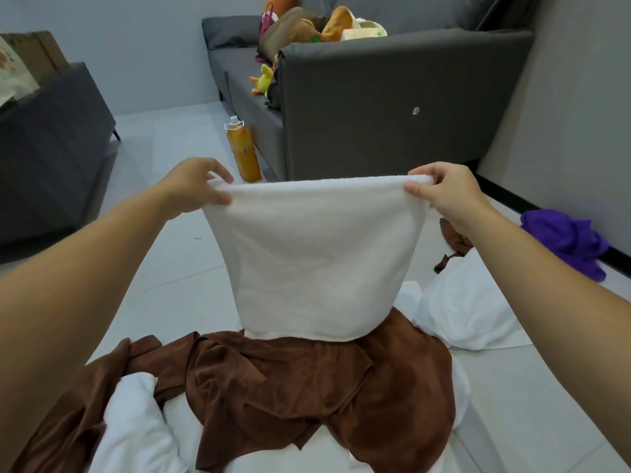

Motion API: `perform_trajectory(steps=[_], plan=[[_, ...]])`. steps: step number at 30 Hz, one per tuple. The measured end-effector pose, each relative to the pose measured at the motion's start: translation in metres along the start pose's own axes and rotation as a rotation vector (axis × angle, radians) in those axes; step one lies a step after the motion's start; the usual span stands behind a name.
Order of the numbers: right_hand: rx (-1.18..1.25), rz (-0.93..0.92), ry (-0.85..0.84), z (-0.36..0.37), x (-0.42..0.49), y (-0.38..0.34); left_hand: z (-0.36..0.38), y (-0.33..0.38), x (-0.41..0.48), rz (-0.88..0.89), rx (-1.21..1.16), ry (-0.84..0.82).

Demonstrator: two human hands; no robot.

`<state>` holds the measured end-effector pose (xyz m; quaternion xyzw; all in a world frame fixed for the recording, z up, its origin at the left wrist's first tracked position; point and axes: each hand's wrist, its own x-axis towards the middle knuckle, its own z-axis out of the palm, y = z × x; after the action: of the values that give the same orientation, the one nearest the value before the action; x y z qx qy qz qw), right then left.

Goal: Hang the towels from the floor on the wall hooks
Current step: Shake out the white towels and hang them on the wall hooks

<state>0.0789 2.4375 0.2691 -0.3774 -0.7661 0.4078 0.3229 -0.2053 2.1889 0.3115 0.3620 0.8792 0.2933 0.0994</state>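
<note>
Head view. The left hand (194, 184) pinches one upper corner of a white terry-cloth towel (317, 261), thumb beneath and fingertips curled over the edge. The right hand (447, 192) pinches the opposite upper corner between thumb and curled fingers. The top edge is stretched level between both hands and looks doubled over into a soft, rounded fold. The towel hangs flat in front of the person, with a nubby pile and a straight hemmed lower edge.

That lower edge hangs over a crumpled brown towel of smooth, suede-like fabric (307, 387) spread on the pale glossy tiled floor (164, 268). Whether they touch cannot be told. A bunched white towel (136, 421) lies at the lower left, partly under the brown one. Another white towel (467, 312) lies to the right, near a small brown cloth (454, 244). A rumpled purple cloth (566, 240) lies against the wall's dark skirting.

Beyond stands a dark grey fabric sofa (375, 107) carrying plush toys (307, 25). A clear plastic bottle of orange liquid (243, 151) stands upright on the floor just beside it.
</note>
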Motion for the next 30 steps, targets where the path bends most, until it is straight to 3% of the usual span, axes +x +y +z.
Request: perform_trajectory(steps=[5, 10, 13, 16, 19, 24, 30], plan=[[-0.232, -0.112, 0.107, 0.009, -0.005, 0.003, 0.005, 0.001, 0.000, 0.026, 0.096, 0.175], [-0.293, -0.072, 0.042, 0.005, 0.001, 0.003, 0.007, 0.003, 0.001, -0.068, 0.003, 0.297], [-0.335, -0.049, 0.000, 0.001, 0.003, 0.003, 0.005, 0.004, 0.003, -0.107, -0.183, 0.321], [-0.191, -0.040, 0.048, -0.001, 0.003, 0.003, 0.000, 0.002, 0.004, -0.133, -0.413, 0.314], [-0.008, 0.021, 0.093, -0.006, 0.005, 0.001, -0.003, -0.001, 0.002, -0.110, -0.496, 0.258], [-0.034, -0.024, -0.020, -0.011, 0.002, -0.003, -0.001, 0.002, -0.002, -0.005, -0.319, 0.213], [-0.262, -0.120, 0.097, -0.006, 0.004, -0.005, 0.002, 0.007, 0.002, 0.013, -0.144, 0.290]])
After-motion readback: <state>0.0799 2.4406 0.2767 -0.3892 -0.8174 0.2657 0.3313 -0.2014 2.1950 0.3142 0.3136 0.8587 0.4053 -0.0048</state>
